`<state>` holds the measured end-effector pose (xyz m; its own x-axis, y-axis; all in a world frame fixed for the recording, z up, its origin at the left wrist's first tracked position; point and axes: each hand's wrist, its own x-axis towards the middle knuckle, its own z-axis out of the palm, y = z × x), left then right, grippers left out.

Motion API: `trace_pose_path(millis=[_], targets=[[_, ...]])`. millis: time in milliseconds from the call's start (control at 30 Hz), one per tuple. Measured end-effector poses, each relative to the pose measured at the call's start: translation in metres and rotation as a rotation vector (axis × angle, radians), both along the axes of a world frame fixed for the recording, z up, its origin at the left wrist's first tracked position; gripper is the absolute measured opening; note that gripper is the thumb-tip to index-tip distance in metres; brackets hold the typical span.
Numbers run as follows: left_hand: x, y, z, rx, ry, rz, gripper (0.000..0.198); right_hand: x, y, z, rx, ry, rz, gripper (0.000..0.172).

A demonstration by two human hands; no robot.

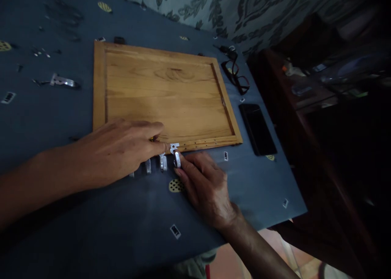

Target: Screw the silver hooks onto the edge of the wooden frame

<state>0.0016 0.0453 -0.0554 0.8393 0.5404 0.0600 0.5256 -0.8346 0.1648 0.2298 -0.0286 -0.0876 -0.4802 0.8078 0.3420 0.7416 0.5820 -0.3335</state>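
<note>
A framed wooden panel lies flat, with small dark holes along its near rail. At that rail my right hand pinches a metal hook, whose flat holed plate rests on the wood. My left hand reaches over the near left part of the panel, a fingertip at the plate's edge. Its fingers are curled, and a bit of something yellow and dark shows between them, mostly hidden. More metal hooks line the rail to the left of the pinched one, partly covered by my left hand.
Left of the panel lie a loose metal hook and scattered small screws. Eyeglasses, keys and a black phone are on the right. The blue tablecloth ends at a right-hand edge, beyond which stands dark furniture.
</note>
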Motion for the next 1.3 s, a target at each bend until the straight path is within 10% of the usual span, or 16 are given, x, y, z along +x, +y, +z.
trace_pose_path(millis=[967,1300], targets=[[-0.001,-0.001,0.004,-0.051,-0.030,0.029,0.045,0.000,0.003,0.003,0.028,0.024,0.014,0.022],[-0.001,-0.010,0.024,-0.189,-0.033,0.266,0.037,0.000,0.003,0.003,0.029,-0.009,0.023,0.026]])
